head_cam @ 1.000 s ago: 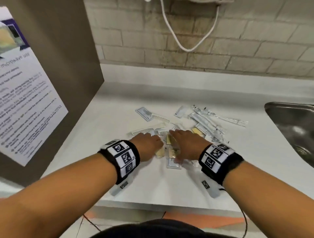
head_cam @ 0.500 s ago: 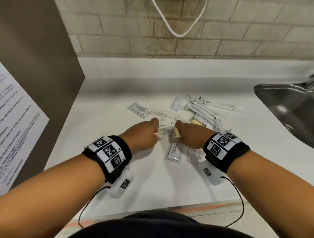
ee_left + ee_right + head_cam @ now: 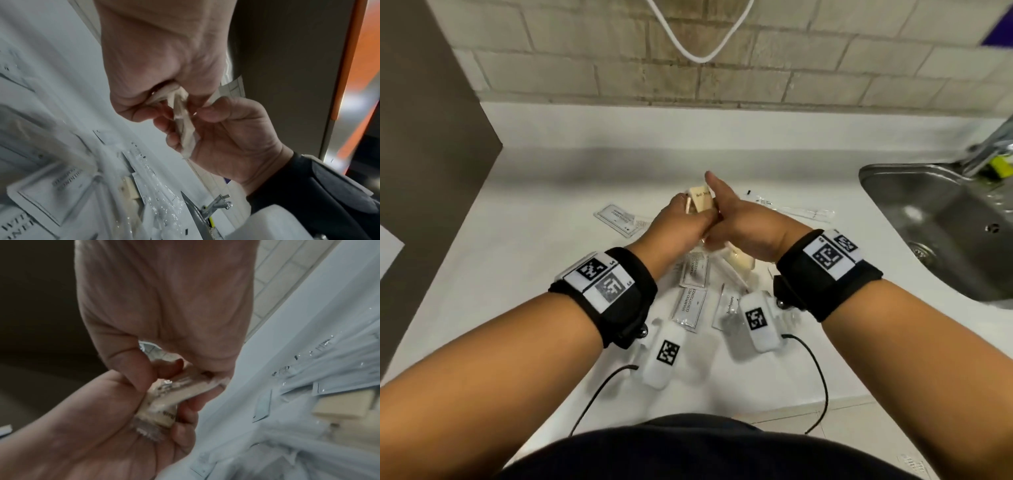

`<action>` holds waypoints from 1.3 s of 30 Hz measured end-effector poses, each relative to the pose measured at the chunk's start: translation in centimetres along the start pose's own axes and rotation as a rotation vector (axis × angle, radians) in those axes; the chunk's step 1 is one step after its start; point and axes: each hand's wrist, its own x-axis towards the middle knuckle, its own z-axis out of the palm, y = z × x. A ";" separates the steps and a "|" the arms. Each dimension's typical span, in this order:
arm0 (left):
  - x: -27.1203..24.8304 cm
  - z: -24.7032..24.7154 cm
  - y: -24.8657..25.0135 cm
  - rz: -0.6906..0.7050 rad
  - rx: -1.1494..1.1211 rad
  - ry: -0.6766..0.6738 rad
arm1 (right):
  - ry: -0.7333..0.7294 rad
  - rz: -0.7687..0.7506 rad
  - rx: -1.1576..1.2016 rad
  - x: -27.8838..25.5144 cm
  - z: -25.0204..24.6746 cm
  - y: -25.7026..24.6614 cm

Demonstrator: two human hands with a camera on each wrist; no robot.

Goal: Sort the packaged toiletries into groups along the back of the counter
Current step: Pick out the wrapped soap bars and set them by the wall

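Observation:
Above the pile on the white counter [image 3: 551,240], both hands meet. My left hand [image 3: 683,210] and right hand [image 3: 719,205] each pinch cream soap packets [image 3: 701,201], pressed together into one small stack. In the left wrist view the left hand [image 3: 164,100] pinches the crinkled packets [image 3: 185,129] while the right hand cups them from below. In the right wrist view the right hand [image 3: 164,374] clamps the soap packets [image 3: 176,394] against the left palm. Shampoo sachets [image 3: 691,305], a toothpaste sachet [image 3: 728,306], another soap bar [image 3: 739,262] and toothbrush packets [image 3: 799,213] lie below.
A steel sink [image 3: 928,195] with a tap [image 3: 993,150] is set into the counter at the right. A brown panel [image 3: 431,137] walls off the left side. A white cable [image 3: 698,56] hangs down the tiled wall. One shampoo sachet [image 3: 616,219] lies apart, left of the pile.
Both hands have risen from the pile with soap packets and come together further back over the counter. My view has shifted down and closer.

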 end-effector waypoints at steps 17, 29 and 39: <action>3.4 6.0 -2.4 0.307 0.989 -0.414 | -0.039 0.012 -1.369 3.8 -8.1 6.7; 4.9 6.0 -1.9 0.329 1.252 -0.547 | -0.036 0.161 -1.201 4.2 -11.9 7.9; 5.7 5.7 -1.2 0.316 1.345 -0.416 | 0.336 -0.060 -0.429 0.0 -14.0 5.6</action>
